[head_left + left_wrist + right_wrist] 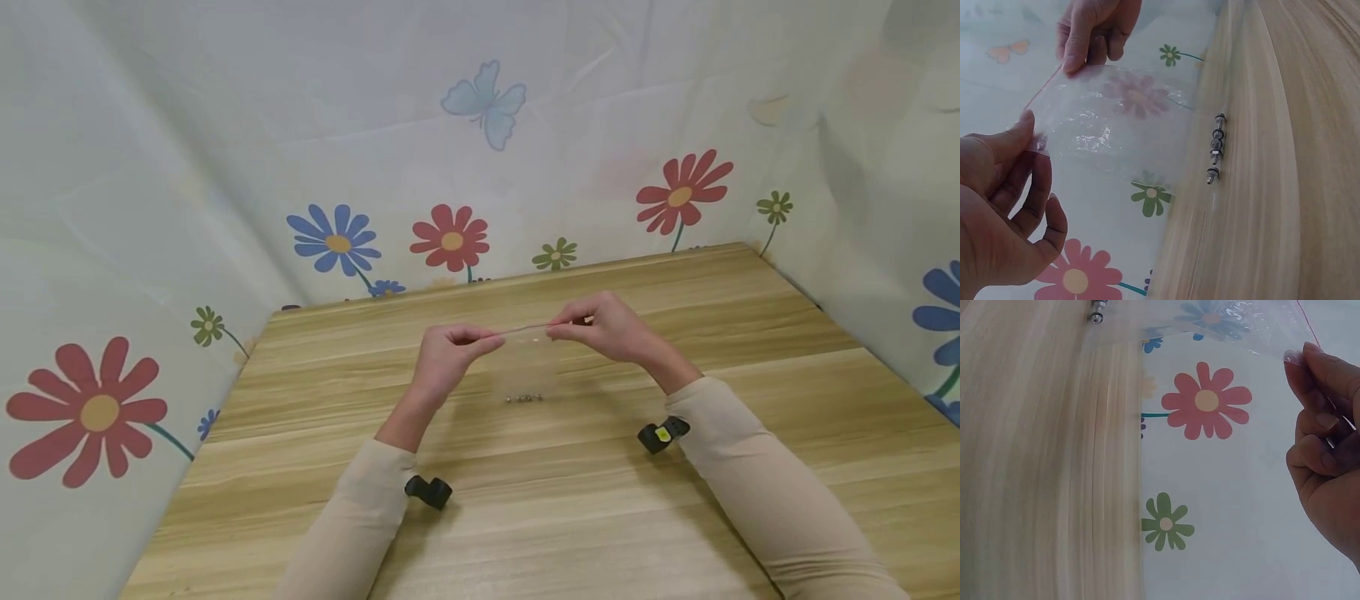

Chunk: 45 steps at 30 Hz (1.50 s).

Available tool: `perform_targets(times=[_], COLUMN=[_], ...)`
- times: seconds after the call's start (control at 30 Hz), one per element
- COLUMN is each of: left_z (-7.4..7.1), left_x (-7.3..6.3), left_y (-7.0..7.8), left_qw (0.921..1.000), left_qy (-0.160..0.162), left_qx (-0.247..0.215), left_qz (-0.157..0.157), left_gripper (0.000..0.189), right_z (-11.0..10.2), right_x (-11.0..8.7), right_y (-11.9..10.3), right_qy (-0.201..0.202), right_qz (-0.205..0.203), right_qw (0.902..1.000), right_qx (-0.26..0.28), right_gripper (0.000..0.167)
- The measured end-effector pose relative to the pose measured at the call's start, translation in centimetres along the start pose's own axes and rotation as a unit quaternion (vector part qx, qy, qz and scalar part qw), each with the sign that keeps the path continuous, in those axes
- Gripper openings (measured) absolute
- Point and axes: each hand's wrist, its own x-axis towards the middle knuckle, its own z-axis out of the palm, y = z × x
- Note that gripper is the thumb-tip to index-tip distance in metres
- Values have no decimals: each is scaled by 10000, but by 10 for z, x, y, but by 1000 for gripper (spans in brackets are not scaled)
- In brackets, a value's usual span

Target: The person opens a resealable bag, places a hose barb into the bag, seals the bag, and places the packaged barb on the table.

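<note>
A clear plastic zip bag (525,367) with a thin red line along its top hangs between both hands over the table. Its left top corner is pinched between thumb and fingers of my left hand (444,358). My right hand (609,327) pinches the opposite top corner. Several small metal fittings with dark rings (1216,147) lie in a row along the bottom of the bag. In the right wrist view, one metal fitting (1097,311) shows at the upper edge, and the right hand (1329,425) holds the corner by thumb and forefinger.
The wood-grain table (525,517) stretches under both arms. Behind it and at both sides hangs a white cloth (360,108) printed with flowers and a butterfly. A black wrist camera (429,492) sits on the left sleeve, another black camera (663,434) on the right.
</note>
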Motion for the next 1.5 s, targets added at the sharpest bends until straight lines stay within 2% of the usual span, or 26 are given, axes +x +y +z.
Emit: perform_targets(times=[0.13,0.4,0.63,0.73,0.87,1.0,1.1,1.23,1.33,1.5], left_z=[-3,-6,-9,-10,-13,-15,-17,-19,-21,-21], left_x=[-1,-20,-41,-44,-42,-35,-28,-16,-8,5], left_y=[-1,7,19,22,20,15,9,-4,-14,-26], left_qw=[10000,9997,9966,9948,9936,9933,9930,9906,9875,9810], left_qy=[-24,-251,-621,-752,-780,-618,-555,-721,-786,-561], left_qx=[24,56,516,645,604,631,807,1083,1298,1756], left_qz=[6,18,-136,-239,-545,-751,-657,-435,-424,-606], left_gripper=[22,21,17,17,18,18,19,18,17,13], right_z=[-1,-8,-16,-18,-15,-6,3,13,20,29], right_x=[1,-9,-13,-14,-12,-8,-5,-1,2,11], right_y=[-3,-23,-41,-43,-40,-28,-18,-3,8,18], right_qy=[-113,-635,-1677,-1966,-2002,-1654,-1292,-994,-1047,-1294], right_qz=[-39,18,48,111,315,676,874,968,993,1184], right_qw=[9999,9979,9857,9804,9793,9839,9876,9901,9891,9829], right_qx=[-32,-126,-126,-1,-9,-101,-151,-196,-291,-569], right_gripper=[6,7,10,8,9,13,16,14,12,12])
